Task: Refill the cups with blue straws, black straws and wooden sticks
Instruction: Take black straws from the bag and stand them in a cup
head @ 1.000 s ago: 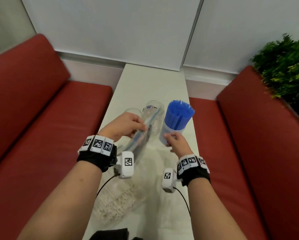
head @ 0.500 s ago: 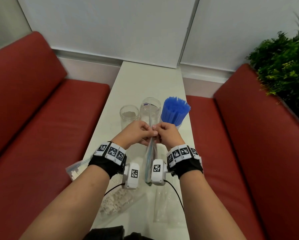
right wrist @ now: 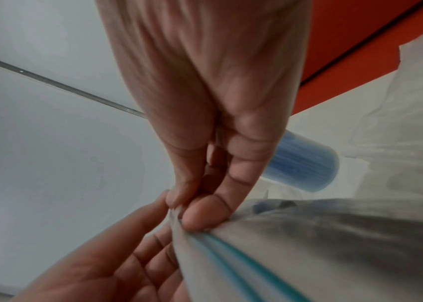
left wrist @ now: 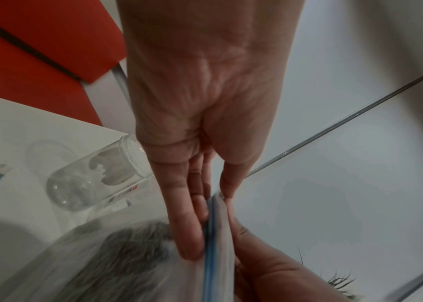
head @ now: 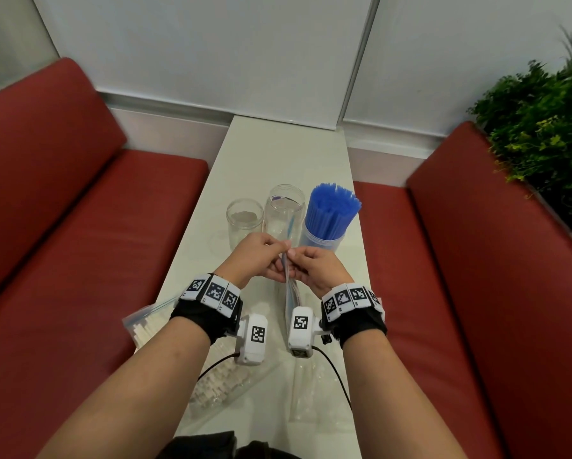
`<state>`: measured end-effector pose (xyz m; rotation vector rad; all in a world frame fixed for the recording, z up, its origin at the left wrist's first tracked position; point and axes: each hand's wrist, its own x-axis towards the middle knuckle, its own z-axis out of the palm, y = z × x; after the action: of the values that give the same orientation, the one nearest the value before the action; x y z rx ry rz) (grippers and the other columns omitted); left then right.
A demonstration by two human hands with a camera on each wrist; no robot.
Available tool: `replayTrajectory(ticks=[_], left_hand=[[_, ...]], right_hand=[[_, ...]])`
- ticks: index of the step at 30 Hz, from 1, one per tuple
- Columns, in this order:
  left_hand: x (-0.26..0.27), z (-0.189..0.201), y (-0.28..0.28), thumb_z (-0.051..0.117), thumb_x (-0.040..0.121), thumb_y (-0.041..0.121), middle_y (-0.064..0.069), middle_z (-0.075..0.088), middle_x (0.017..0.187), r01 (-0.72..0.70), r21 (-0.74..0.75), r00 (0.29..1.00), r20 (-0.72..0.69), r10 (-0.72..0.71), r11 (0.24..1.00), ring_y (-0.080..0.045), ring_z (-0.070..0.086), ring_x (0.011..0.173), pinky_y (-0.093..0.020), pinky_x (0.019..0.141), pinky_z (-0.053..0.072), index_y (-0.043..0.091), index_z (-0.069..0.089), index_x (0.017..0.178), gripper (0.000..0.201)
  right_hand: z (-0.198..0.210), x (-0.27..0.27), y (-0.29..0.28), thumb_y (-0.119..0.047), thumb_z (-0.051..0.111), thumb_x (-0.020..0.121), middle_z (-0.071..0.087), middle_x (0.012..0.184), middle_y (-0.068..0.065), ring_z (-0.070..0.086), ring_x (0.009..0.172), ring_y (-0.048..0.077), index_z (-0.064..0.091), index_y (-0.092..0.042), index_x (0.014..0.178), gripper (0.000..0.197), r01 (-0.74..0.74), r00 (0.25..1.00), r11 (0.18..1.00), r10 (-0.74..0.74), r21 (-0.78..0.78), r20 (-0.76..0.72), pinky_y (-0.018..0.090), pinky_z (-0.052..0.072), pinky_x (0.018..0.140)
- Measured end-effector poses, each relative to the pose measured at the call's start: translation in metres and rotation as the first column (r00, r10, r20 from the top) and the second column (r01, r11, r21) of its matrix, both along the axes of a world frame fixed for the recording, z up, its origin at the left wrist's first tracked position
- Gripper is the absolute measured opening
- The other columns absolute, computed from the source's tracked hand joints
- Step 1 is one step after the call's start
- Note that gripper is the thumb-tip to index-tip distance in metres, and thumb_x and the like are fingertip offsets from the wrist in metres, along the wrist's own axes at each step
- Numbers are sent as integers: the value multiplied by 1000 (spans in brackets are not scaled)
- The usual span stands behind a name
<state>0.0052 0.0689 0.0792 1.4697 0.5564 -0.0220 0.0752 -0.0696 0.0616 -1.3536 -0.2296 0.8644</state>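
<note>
Three cups stand in a row on the white table point(head: 278, 154): an empty clear cup point(head: 245, 220) point(left wrist: 96, 177), a taller clear cup point(head: 284, 207), and a cup packed with blue straws point(head: 331, 210) point(right wrist: 306, 163). Just in front of them I hold a clear zip bag point(head: 290, 293) point(left wrist: 127, 255) point(right wrist: 308, 245) upright, with dark straws inside and a blue seal strip along its top. My left hand point(head: 283, 250) point(left wrist: 210, 220) pinches one side of the top edge. My right hand point(head: 294, 255) point(right wrist: 182, 208) pinches the other side. The two hands touch.
A zip bag of pale wooden sticks point(head: 145, 326) hangs over the table's left edge, and its lower part point(head: 218, 382) lies under my left forearm. An empty clear bag point(head: 314, 385) lies near the front. Red benches point(head: 79, 243) flank the table; a plant point(head: 542, 134) stands at the right.
A second ago my left hand alone held the bag tilted over the cups and my right hand was at the blue straw cup. The right hand came over; both now pinch the bag's top.
</note>
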Motion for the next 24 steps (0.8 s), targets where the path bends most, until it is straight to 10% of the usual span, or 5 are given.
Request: replayTrajectory(ticks=[10,18,22,24], left_hand=[[0,-11,10,51,92,2,-22,71,79,-89,60,996,22,88,994,-29,73,66,-32,59,58,-9,64,87,17],[-11,-28,29,29,96,4,-1,48,45,-442,-602,887,-184,424,665,-13,48,36,-20,42,44,11,47,75,28],[-17,-43,32,48,100,25,5,42,46,-363,-424,931,-201,305,830,-9,36,33,-14,35,29,14,56,77,26],[-26,-47,44,66,90,42,7,38,51,-189,-382,980,-137,146,905,-6,32,36,-16,35,31,15,63,79,29]], right_hand=[[-5,-1,3,-4,41,106,63,91,22,62,79,29,58,6,104,20,34,999,999,-34,11,-27,44,52,86],[-16,9,-19,-2,40,97,65,78,15,63,74,28,61,0,86,24,339,886,941,-319,2,-336,40,55,78],[-22,19,-18,2,31,101,71,77,13,70,78,29,60,-2,100,29,487,687,874,-374,11,-623,41,54,82],[-25,31,-24,2,30,102,67,124,5,62,124,23,57,-13,133,44,534,565,845,-344,15,-750,37,44,109]])
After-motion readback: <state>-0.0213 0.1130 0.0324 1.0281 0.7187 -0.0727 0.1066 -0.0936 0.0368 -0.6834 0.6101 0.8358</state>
